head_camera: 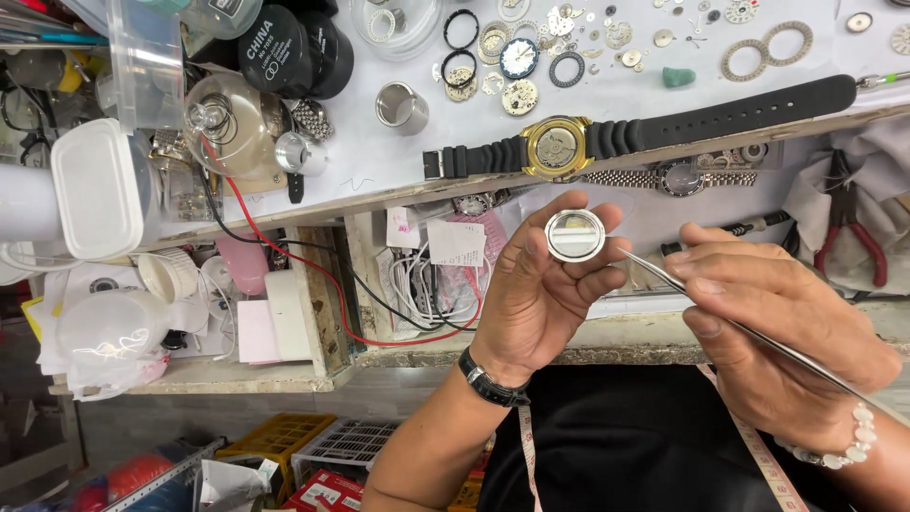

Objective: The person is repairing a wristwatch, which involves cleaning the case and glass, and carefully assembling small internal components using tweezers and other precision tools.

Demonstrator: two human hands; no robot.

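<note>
A gold-cased watch on a black rubber strap lies across the bench edge. Beyond it, small gears and rings scatter over white paper. Red-handled pliers rest at right; a white plastic tub sits left.

Two hands, one case, one tweezers, two watches, one pliers, two black jars.

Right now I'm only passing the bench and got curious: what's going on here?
A person is working on watch parts. The left hand holds a round silver watch case back up by its rim. The right hand points metal tweezers at its edge. On the bench above lies an opened gold-cased watch on a black rubber strap, with loose gears and rings scattered beyond it.
</note>
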